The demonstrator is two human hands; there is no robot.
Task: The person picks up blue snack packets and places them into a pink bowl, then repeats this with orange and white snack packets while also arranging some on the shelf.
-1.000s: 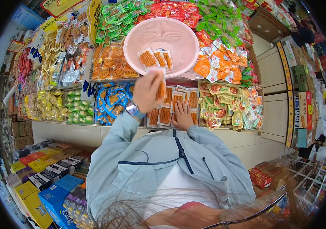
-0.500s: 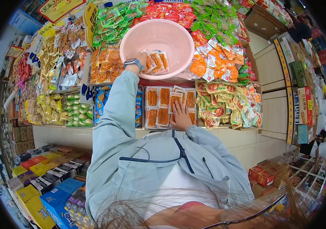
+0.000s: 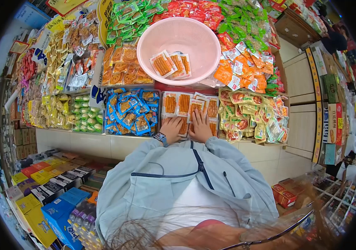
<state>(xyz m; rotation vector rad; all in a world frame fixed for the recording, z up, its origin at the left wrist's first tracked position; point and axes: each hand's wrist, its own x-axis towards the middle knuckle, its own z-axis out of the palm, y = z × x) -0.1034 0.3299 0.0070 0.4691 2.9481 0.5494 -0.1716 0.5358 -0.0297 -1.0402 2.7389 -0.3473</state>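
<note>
My left hand (image 3: 171,129), with a watch on its wrist, lies over the lower left packets of a tray of flat orange snack packets (image 3: 170,103). Its fingers are stretched out. Beside it, my right hand (image 3: 200,126) rests on a packet in the middle of the same tray, fingers spread and pointing away from me. Both hands touch the packets, and neither is closed round one. Just beyond the tray, a pink plastic basket (image 3: 205,39) holds several similar packets (image 3: 161,64).
Blue snack packets (image 3: 128,110) fill the tray on the left, and green and beige packets (image 3: 244,112) the one on the right. Orange pouches (image 3: 244,68) lie right of the basket. Cartons (image 3: 63,214) and bottles (image 3: 84,225) stand at lower left.
My left hand has come back from the basket to the tray, uncovering the packets in the basket and the blue ones. My right hand remains on the tray. The view has shifted slightly.
</note>
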